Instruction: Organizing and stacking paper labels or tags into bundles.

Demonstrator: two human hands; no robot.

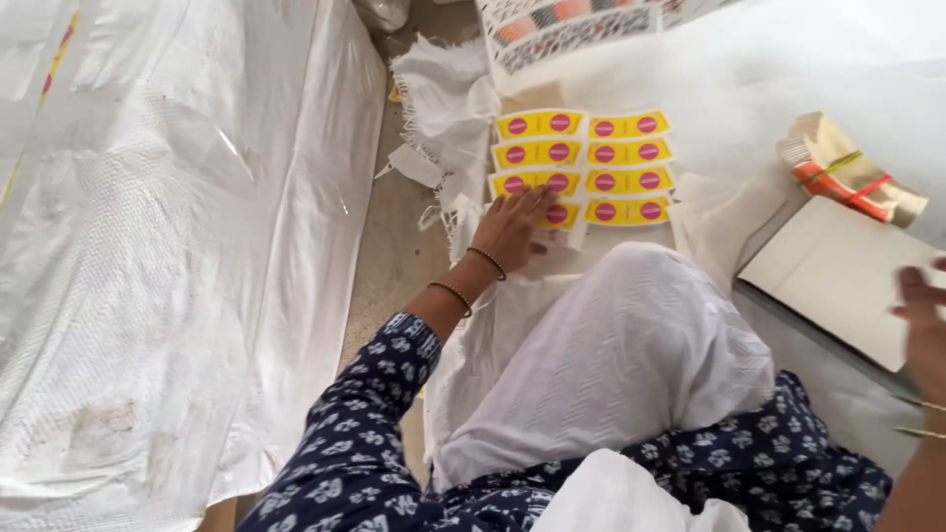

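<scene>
Two hands are at work: your left hand (514, 225) lies flat, fingers spread, on the bottom-left yellow label (558, 214), holding nothing, so you seem to be laying out labels in rows. Your right hand (924, 315) hovers open over the cardboard sheet (838, 276), empty. Placing the next label calls for keeping the rows (581, 163) straight. Beyond lie a banded bundle (847, 177), white woven sacks (168, 246) and bare floor (389, 246).
</scene>
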